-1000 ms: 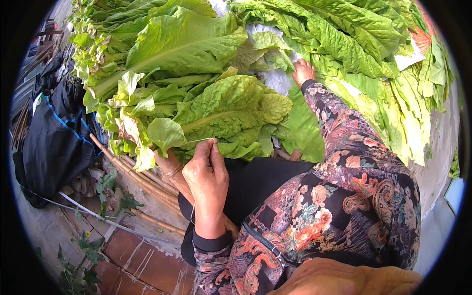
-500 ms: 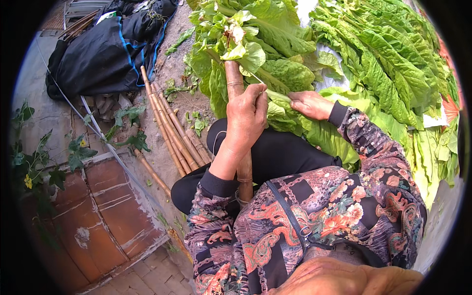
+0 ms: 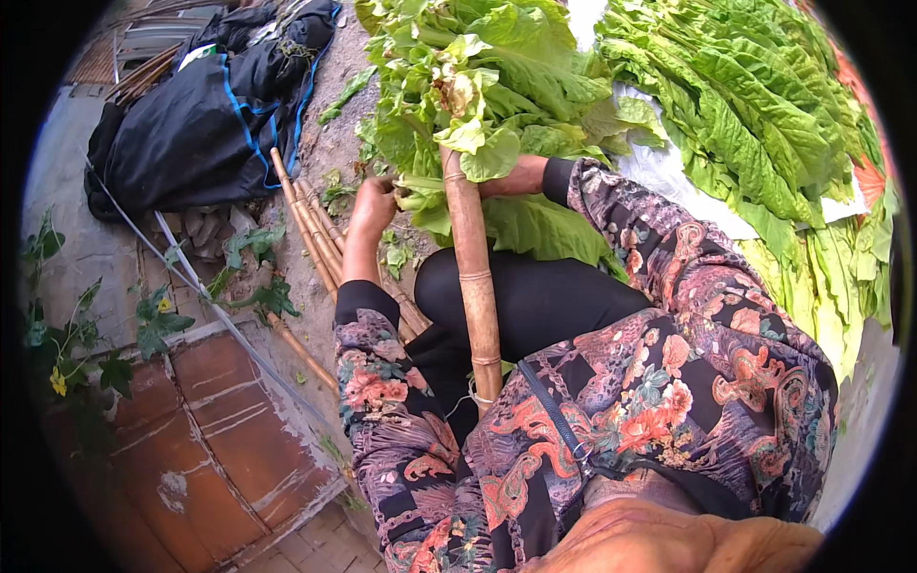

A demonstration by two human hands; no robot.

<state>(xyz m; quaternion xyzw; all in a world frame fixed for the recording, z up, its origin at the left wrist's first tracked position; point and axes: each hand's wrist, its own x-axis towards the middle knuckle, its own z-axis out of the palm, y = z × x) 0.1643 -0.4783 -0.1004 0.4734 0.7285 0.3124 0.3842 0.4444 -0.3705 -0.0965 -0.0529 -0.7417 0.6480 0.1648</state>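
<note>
The person is sitting low, wearing a flowered top and dark trousers, and a thick bamboo pole (image 3: 475, 277) is running up from the lap, slightly tilted, with its far end going under a bunch of big green leaves (image 3: 478, 95) strung on it. A thin cord is looping around the pole near the lap end.

The left hand (image 3: 373, 205) is reaching forward to the left of the pole, fingers curled around the stem ends of the leaves at the bunch's lower edge; it is gripping or pinching them, though the fingertips are turned away, so exactly how many stems it holds cannot be told. The right hand (image 3: 511, 177) is coming across from the right sleeve and is mostly tucked under the leaves just beside the pole; only the wrist and back of it are showing, so whether it is spread or clenched cannot be told.

On the ground to the left of the left hand, a bundle of thinner bamboo sticks (image 3: 310, 229) is lying at a slant on bare dirt. Beyond those, a heap of black cloth with blue trim (image 3: 191, 124) is sitting well apart. Far right, a broad pile of loose green leaves (image 3: 764, 124) is lying spread over a white sheet (image 3: 669, 172).
</note>
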